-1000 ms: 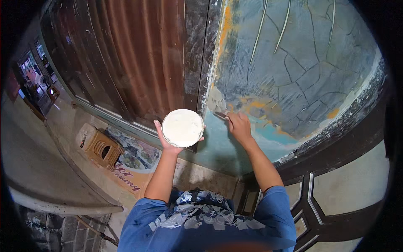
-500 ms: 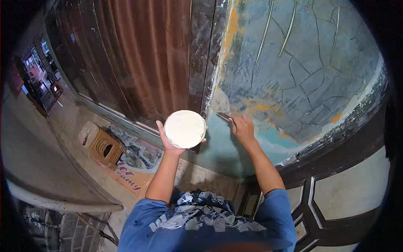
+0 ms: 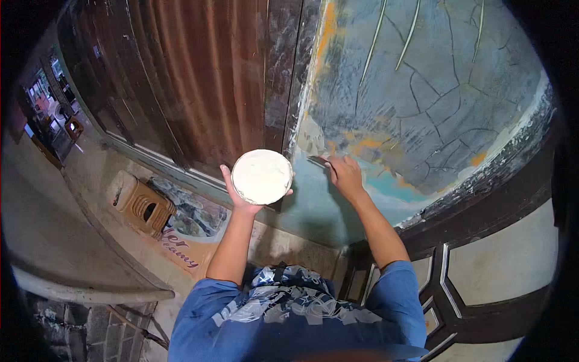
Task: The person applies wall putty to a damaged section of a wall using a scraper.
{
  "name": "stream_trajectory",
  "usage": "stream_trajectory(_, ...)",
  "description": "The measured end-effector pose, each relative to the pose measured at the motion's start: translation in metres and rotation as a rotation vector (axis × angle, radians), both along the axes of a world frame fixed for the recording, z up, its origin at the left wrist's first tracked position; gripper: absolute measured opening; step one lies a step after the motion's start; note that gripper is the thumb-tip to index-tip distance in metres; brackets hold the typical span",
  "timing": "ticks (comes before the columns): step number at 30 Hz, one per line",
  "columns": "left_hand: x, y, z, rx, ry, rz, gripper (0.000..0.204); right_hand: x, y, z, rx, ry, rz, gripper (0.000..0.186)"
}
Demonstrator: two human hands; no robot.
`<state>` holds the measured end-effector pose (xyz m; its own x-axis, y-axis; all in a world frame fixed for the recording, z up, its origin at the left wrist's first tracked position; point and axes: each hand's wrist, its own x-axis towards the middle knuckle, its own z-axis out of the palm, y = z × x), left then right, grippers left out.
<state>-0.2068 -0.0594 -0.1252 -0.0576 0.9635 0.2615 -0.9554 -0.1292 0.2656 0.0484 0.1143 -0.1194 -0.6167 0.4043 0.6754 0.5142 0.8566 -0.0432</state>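
Observation:
Below its rim, my left hand (image 3: 240,202) grips a round tub (image 3: 262,203), thumb up its left side and fingertips showing at its right. White paste (image 3: 262,175) fills the tub nearly to the top. My right hand (image 3: 347,177) is closed around a putty knife (image 3: 318,161), just right of the tub. The blade's tip is at the wall (image 3: 325,199), just below a pale grey smeared patch (image 3: 310,137). Teal paint, orange streaks and grey textured areas cover this wall. Whether the blade presses on the surface, I cannot tell.
A dark wooden frame (image 3: 283,78) and brown ribbed panel (image 3: 199,78) adjoin the wall on the left. On the floor, a tan plastic stool (image 3: 142,207) lies by a printed sheet (image 3: 196,241). Dark-framed panels (image 3: 494,283) stand at right, a curved ledge (image 3: 90,294) at lower left.
The whole view has shifted slightly, so the scene sits a little higher and further left. The putty knife is slightly lower against the grey patch; both hands keep their grips.

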Motion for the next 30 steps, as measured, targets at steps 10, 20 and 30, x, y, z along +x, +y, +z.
stream_trajectory(10, -0.002, 0.002, 0.006, 0.036, -0.071, -0.054, 0.116, -0.002, 0.005, 0.028, 0.039, 0.071, -0.065, 0.017)
stream_trajectory(20, -0.001, 0.004, 0.0, 0.055, -0.135, -0.101, 0.117, 0.008, 0.012, 0.021, -0.009, 0.042, -0.129, 0.022)
stream_trajectory(30, -0.002, 0.009, 0.006, 0.021, -0.067, -0.067, 0.116, 0.011, 0.011, 0.009, -0.003, -0.133, -0.115, 0.018)
